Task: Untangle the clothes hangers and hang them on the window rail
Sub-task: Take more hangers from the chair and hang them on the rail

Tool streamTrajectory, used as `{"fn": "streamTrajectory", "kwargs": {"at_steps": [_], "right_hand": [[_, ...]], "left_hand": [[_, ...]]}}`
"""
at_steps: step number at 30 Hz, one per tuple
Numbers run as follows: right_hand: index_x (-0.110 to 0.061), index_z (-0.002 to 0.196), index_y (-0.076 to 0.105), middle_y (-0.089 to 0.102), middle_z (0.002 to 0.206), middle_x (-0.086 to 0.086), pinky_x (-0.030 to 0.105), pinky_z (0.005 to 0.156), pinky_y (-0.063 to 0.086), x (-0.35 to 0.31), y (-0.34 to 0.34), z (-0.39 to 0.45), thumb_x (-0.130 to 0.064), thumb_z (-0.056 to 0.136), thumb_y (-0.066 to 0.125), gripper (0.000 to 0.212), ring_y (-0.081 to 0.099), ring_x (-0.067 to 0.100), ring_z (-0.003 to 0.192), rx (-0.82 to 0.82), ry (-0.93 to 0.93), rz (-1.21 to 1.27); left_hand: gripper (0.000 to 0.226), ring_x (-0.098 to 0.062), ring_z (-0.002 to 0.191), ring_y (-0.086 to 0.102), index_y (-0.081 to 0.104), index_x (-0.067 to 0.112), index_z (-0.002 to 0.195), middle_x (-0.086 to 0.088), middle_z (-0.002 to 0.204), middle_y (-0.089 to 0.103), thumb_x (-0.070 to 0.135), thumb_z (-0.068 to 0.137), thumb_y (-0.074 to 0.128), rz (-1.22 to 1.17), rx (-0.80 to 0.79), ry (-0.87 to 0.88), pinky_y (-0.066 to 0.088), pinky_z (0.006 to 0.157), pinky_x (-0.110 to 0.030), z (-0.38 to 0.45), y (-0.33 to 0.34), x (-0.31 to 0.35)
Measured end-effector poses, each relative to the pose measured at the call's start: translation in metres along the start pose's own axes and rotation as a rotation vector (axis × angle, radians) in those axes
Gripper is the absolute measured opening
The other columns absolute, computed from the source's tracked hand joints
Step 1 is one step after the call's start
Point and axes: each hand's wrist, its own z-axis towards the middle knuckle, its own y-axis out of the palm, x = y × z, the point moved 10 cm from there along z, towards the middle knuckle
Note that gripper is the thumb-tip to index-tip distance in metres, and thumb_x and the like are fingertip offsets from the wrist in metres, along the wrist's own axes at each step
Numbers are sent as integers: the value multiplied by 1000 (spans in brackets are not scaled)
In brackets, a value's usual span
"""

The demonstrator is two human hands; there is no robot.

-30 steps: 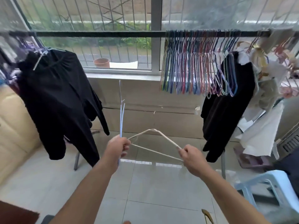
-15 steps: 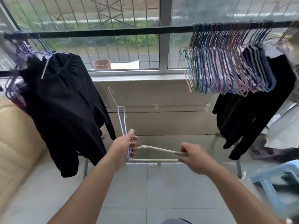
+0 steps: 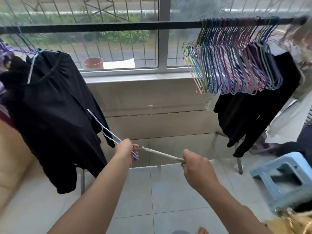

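Hangers in hand number two. The left hand [image 3: 125, 152] is closed around a pale blue wire hanger [image 3: 108, 130], whose frame runs up and left from the fist across the front of a hanging black garment [image 3: 55, 112]. The right hand [image 3: 196, 166] grips one end of a cream wire hanger [image 3: 160, 153], seen nearly edge-on; it spans the gap between the hands, and its far end meets the blue hanger at the left fist. Whether the two remain hooked together at that point cannot be told.

Step in hand, as judged: separation of the pair, not yet hanging. The next move calls for the cream hanger to come free of the blue one, then for a lift of its hook to the window rail [image 3: 109, 27].

The black rail crosses the view in front of the window. Its middle stretch is bare. Toward its right end hangs a dense row of coloured hangers [image 3: 236, 65], with a second black garment [image 3: 263, 107] behind and below it. The first black garment hangs at the rail's left end.

Below lies a pale tiled floor [image 3: 168, 191]. A light blue plastic stool [image 3: 280, 179] stands near the right edge of the floor, and a tan sofa [image 3: 11, 157] sits along the left edge. A terracotta pot [image 3: 93, 63] stands outside the window glass.
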Motion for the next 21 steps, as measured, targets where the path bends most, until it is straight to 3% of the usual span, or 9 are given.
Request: {"fn": "streamTrajectory", "kwargs": {"at_steps": [3, 7, 11, 15, 18, 21], "right_hand": [[-21, 82, 31, 49, 75, -4, 38, 59, 37, 5, 4, -2, -23, 100, 51, 27, 49, 28, 68, 14, 40, -10], [-19, 90, 36, 50, 80, -4, 37, 64, 37, 37, 12, -2, -30, 102, 49, 21, 50, 28, 75, -26, 182, 19], [-17, 98, 41, 59, 85, 3, 37, 66, 41, 73, 3, 7, -33, 105, 41, 18, 54, 30, 77, -32, 283, 50], [-22, 118, 51, 60, 95, 7, 35, 70, 41, 84, -40, 42, -27, 104, 40, 19, 55, 32, 86, 2, 279, -46], [-27, 122, 57, 58, 95, 4, 35, 71, 49, 77, -72, 70, -16, 99, 41, 29, 55, 29, 86, -29, 235, -105], [-29, 116, 60, 60, 97, 4, 37, 77, 56, 73, -104, 91, -15, 94, 46, 29, 58, 29, 85, -35, 216, -144]], "left_hand": [[29, -25, 64, 54, 61, 5, 83, -10, 75, 56, 25, 101, 48, 45, -54, 24, 46, 60, -31, 3, 8, 4], [23, -22, 65, 49, 50, 9, 115, -10, 83, 52, 26, 101, 57, 172, -99, 84, 47, 61, -32, 5, 6, 5], [59, -26, 81, 53, 32, 34, 147, -10, 117, 50, 6, 97, 47, 316, -142, 282, 55, 65, -36, -8, 5, 32], [66, -24, 87, 51, 41, 39, 144, -3, 109, 50, -4, 95, 41, 273, -315, 345, 53, 75, -39, -56, 44, 80], [51, -23, 88, 51, 52, 33, 129, -4, 110, 52, -4, 95, 43, 239, -399, 421, 53, 79, -39, -89, 81, 120], [35, -25, 94, 49, 57, 27, 116, -5, 111, 52, 1, 98, 44, 223, -430, 497, 52, 75, -39, -112, 129, 157]]}}
